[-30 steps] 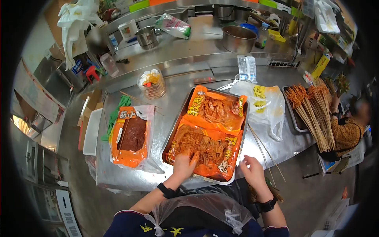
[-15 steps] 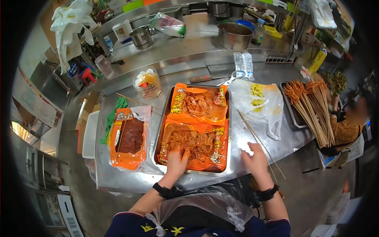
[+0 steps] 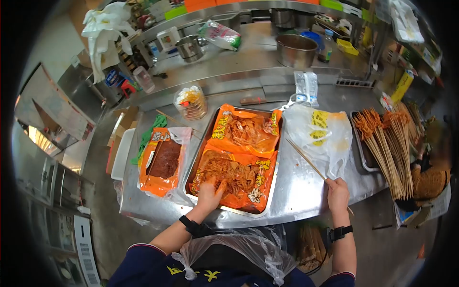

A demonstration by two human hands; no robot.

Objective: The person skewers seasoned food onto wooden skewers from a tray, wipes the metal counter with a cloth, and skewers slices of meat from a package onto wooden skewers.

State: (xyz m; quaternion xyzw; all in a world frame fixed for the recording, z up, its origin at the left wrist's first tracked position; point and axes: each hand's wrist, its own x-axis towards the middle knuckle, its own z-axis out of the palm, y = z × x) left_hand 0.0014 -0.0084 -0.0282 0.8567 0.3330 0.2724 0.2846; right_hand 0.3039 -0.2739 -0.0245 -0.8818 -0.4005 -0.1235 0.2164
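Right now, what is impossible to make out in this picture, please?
Head view: some fingertips of the left hand, hidden by shredded food.
Head view: number of bamboo skewers held, hidden by the right hand.
Head view: fine print on the white packet, too small.

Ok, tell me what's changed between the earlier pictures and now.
The right hand, open and apart from things earlier, has moved right and closed on one or more thin sticks. The metal tray has shifted left, away from the white plastic bag. The left hand stays at the shredded food in the lower orange package; the dark brown block looks unchanged.
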